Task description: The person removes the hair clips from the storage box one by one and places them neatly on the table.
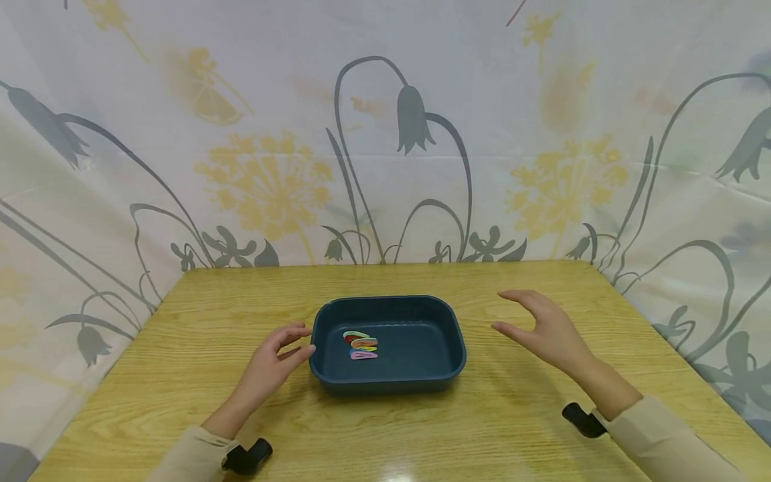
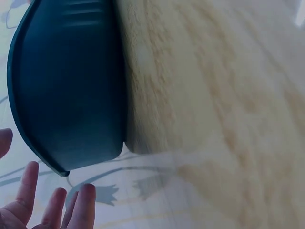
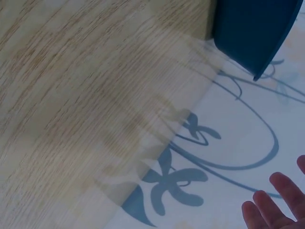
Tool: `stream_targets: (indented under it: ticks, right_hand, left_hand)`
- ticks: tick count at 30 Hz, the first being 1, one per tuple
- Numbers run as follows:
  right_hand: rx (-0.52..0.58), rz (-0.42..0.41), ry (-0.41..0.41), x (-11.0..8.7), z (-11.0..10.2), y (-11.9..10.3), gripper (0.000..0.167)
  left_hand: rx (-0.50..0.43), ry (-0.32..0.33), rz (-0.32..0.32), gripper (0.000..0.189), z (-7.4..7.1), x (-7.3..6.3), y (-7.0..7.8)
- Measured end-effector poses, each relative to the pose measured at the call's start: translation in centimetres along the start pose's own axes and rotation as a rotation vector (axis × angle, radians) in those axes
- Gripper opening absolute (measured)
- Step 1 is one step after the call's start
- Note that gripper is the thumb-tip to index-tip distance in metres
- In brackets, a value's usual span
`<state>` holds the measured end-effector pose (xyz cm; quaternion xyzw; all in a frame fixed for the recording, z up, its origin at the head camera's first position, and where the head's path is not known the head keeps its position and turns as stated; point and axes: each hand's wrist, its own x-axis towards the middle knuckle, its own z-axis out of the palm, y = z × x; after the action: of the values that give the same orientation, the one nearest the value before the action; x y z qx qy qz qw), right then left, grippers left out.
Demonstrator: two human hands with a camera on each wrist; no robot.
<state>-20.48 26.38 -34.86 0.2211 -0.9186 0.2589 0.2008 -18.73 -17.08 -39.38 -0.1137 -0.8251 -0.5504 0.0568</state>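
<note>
A dark blue plastic tray (image 1: pixel 409 387) with rounded corners sits on the wooden table in the head view. Inside it, toward the left, lie several colourful snap hair clips (image 1: pixel 364 344) in a small overlapping pile. My left hand (image 1: pixel 278 355) is at the tray's left rim, thumb and fingers spread apart, fingertips right by the edge. In the left wrist view those fingers (image 2: pixel 85 202) are close to the tray's outer wall (image 2: pixel 71 86). My right hand (image 1: pixel 551 335) hovers to the right of the tray, away from it, thumb and fingers apart with nothing between them.
The light wooden table (image 1: pixel 229 294) runs back to a floral-patterned curtain (image 1: pixel 385 167), which also hangs along both sides. Black wrist cameras (image 1: pixel 583 420) are strapped at both sleeves.
</note>
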Motion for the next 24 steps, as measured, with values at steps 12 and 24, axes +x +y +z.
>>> stream_targets:
  ticks: [12,24]
  right_hand:
    - [0.025,-0.036,-0.002,1.0,0.6,-0.5,0.052]
    - [0.044,-0.050,-0.022,2.0,1.2,-0.7,0.053]
  left_hand:
    - [-0.096,-0.031,-0.109,0.035,0.5,0.1,-0.3]
    - [-0.206,-0.027,-0.171,0.035,0.8,0.0,0.1]
